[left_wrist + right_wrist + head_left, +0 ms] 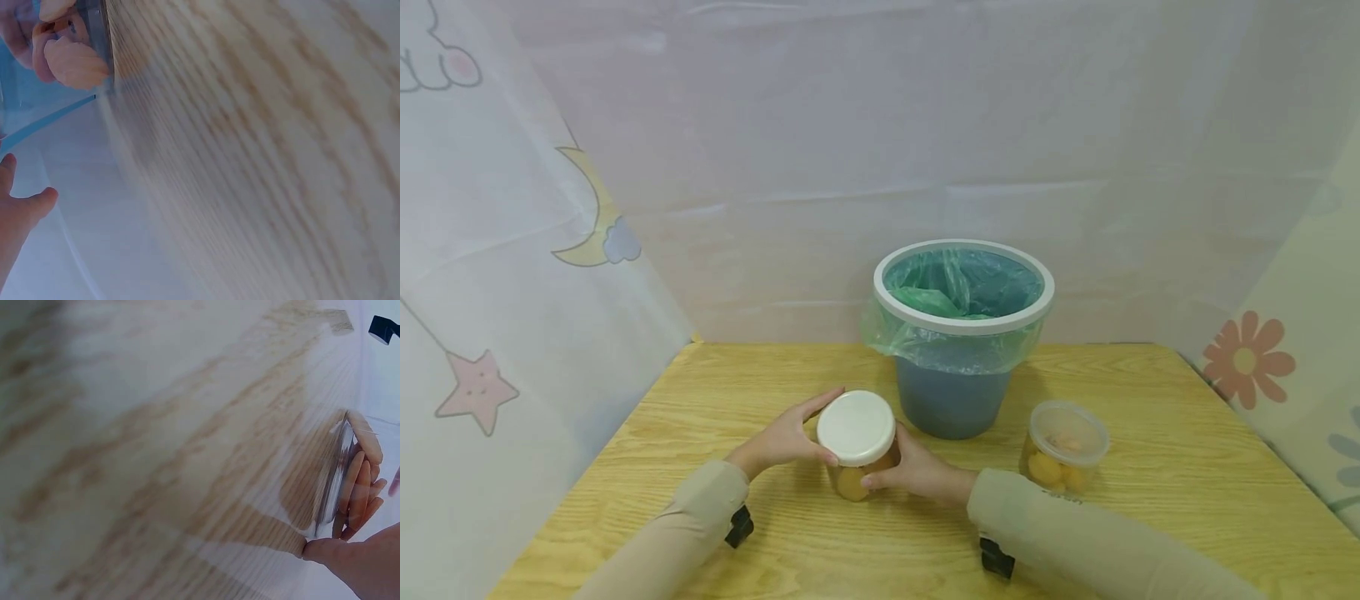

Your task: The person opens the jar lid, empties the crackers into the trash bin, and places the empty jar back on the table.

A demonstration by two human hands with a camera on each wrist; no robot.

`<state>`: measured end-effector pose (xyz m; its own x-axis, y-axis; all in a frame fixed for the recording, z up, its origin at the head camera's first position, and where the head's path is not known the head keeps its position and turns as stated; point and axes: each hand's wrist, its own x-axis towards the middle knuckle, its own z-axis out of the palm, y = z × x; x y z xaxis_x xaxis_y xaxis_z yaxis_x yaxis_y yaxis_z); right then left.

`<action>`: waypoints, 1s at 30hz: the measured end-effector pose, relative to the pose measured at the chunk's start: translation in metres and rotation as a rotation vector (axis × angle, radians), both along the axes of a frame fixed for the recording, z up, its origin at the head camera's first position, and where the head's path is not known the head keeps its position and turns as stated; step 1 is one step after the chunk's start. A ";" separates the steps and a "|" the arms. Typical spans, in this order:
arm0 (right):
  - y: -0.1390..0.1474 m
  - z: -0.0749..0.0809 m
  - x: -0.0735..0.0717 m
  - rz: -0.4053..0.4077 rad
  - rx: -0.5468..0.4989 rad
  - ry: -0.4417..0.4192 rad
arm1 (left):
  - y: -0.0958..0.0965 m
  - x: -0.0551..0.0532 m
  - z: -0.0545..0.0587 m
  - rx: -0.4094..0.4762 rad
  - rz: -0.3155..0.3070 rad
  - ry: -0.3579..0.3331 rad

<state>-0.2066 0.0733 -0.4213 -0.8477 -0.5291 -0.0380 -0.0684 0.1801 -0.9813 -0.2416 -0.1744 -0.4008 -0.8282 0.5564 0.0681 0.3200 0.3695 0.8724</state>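
At lower centre of the frame, both hands are on the jar (848, 482): the left hand (784, 438) curves round the white lid (855, 427), thumb near, finger far, while the right hand (921, 471) grips the side, thumb in front. How firmly the left presses is hard to say; its wrist view crops it. Orange pieces (75, 62) show through the wall. Right of centre, here's a second tub (1070, 433) holding yellow ones, and just behind stands a blue bin (952, 396) with a green liner (917, 346), all on the wooden table (790, 542).
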 end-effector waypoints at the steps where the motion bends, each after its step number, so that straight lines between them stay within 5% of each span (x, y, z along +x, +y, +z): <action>1: 0.000 0.000 0.000 -0.002 0.001 0.002 | 0.000 0.000 0.000 0.001 0.002 0.005; 18: 0.000 0.000 0.001 0.038 -0.018 0.006 | -0.013 0.010 0.003 0.049 0.057 0.050; 30: 0.001 -0.003 0.000 -0.025 0.048 0.003 | -0.035 0.019 0.007 0.052 0.112 0.047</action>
